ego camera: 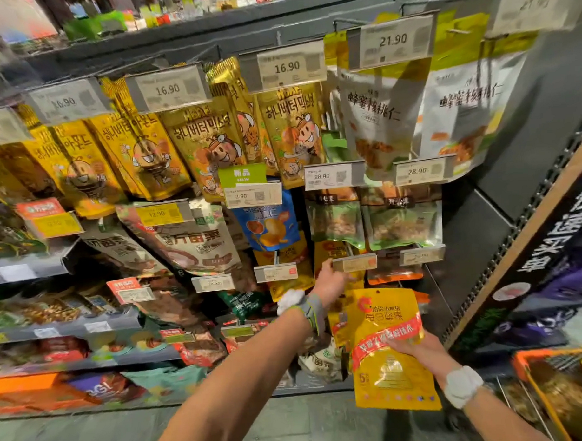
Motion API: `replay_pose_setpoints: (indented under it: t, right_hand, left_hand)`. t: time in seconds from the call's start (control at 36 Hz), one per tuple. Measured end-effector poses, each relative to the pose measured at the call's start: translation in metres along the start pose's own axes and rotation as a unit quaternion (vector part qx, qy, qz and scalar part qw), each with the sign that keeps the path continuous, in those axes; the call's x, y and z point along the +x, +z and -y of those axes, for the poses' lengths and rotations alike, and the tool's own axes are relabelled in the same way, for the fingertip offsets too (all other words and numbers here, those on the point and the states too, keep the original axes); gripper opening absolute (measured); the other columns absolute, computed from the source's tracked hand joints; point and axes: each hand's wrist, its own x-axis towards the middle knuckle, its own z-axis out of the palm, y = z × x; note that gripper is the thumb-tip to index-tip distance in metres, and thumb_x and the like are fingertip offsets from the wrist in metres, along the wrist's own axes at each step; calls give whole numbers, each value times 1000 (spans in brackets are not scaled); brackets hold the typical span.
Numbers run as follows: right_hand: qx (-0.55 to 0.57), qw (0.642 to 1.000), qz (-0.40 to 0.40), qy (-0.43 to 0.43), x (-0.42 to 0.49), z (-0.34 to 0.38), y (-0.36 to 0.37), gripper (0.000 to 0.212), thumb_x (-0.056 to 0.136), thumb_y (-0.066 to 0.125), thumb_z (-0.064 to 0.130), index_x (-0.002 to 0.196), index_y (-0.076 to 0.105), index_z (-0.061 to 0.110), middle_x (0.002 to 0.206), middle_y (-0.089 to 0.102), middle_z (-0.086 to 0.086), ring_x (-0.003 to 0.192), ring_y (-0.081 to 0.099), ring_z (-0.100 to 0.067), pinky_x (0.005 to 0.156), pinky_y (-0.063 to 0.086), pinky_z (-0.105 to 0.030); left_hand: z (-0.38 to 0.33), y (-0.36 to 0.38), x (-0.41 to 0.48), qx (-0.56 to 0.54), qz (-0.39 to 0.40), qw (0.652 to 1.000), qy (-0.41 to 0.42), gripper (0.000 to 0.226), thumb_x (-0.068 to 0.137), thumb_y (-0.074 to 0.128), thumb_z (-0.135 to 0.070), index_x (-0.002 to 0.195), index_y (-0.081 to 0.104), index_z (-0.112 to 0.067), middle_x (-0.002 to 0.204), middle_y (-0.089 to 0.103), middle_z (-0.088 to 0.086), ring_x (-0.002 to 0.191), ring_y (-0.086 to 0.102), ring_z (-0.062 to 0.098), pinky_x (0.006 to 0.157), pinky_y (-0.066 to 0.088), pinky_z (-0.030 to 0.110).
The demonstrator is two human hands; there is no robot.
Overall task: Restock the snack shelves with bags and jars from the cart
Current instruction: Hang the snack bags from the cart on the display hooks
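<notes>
While left hand (331,280) pinches a price tag (354,263), right hand (416,348) grips the yellow bag (383,312) upright

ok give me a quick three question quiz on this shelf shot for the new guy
1. True or false: the right hand holds a yellow bag with a red band.
2. What does the left hand touch? A) a price tag holder on a peg B) a jar C) the cart
3. Fill in: the tag over the white bags reads ____.
Key: 1 true; 2 A; 3 21.90
</notes>
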Motion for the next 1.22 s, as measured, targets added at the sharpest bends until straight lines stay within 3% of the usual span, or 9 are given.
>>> replay_pose_setpoints:
  t: [0.11, 0.19, 0.28, 0.42, 0.56, 0.67, 0.92, 1.14, 1.22]
  right_hand:
    - [12, 1000, 4, -17, 2, 7, 2, 57, 71, 89, 19, 122, 65, 21, 104, 77, -3, 96, 73, -25, 86, 56, -44]
    - [10, 1000, 12, -27, 6, 13, 7, 54, 73, 88, 19, 122, 65, 20, 104, 77, -1, 94, 74, -21, 77, 57, -38]
    - [-14, 998, 26, -53, 15, 21, 10, 72, 61, 95, 35, 124, 65, 22, 109, 76, 1, 102, 72, -22, 97, 53, -49]
    - [-40, 993, 41, -99, 32, 32, 16, 86, 46, 95, 50, 122, 65, 24, 111, 75, 3, 106, 71, -20, 100, 51, -51]
    - [-47, 991, 42, -122, 36, 48, 18, 73, 61, 95, 38, 124, 63, 21, 114, 74, 2, 108, 69, -20, 103, 49, -50]
    - [-40, 991, 11, -127, 43, 54, 21, 49, 75, 87, 16, 118, 66, 20, 113, 74, -2, 106, 69, -20, 101, 51, -47]
    - [-62, 989, 12, -137, 55, 62, 28, 43, 77, 84, 8, 112, 63, 20, 102, 71, 7, 89, 65, -1, 66, 48, -10]
    - [-73, 992, -15, -105, 75, 51, 30, 49, 72, 88, 12, 114, 63, 17, 99, 71, 6, 90, 66, -6, 70, 48, -20]
    - [-87, 992, -45, -78, 98, 39, 31, 90, 53, 99, 36, 126, 53, 11, 112, 68, 1, 106, 66, -22, 91, 51, -37]
  left_hand:
    - [-9, -9, -3, -113, -27, 993, -15, 58, 89, 56, 8, 139, 36, -14, 89, 58, 10, 63, 54, 17, 58, 50, 30]
    - [-14, -18, -6, -160, -13, 987, 0, 54, 85, 54, 16, 127, 44, -17, 94, 66, 13, 72, 59, 21, 61, 56, 32]
    - [-24, -23, -5, -176, 3, 984, 4, 45, 87, 47, 21, 118, 53, -11, 93, 67, 7, 68, 62, 18, 57, 55, 30]
    - [-26, -28, -3, -156, 22, 988, -5, 42, 88, 45, 18, 110, 58, -15, 99, 67, 4, 76, 62, 17, 66, 55, 35]
    - [-26, -29, -8, -138, 27, 990, 22, 47, 90, 47, 15, 130, 55, -9, 100, 66, 1, 83, 62, 13, 66, 57, 30]
    - [-25, -31, -10, -122, 39, 991, 33, 41, 92, 49, 12, 123, 57, -13, 104, 66, 3, 85, 62, 15, 72, 56, 33]
    - [-24, -37, -10, -95, 58, 993, 38, 54, 87, 52, 13, 134, 54, -12, 114, 66, 3, 89, 65, 14, 86, 55, 42]
    - [-24, -37, -10, -79, 64, 994, 32, 53, 89, 52, 11, 134, 53, -17, 122, 63, 4, 89, 66, 13, 98, 53, 49]
    - [-23, -39, -11, -73, 68, 994, 33, 54, 88, 52, 13, 133, 52, -18, 131, 61, 9, 88, 65, 13, 98, 54, 51]
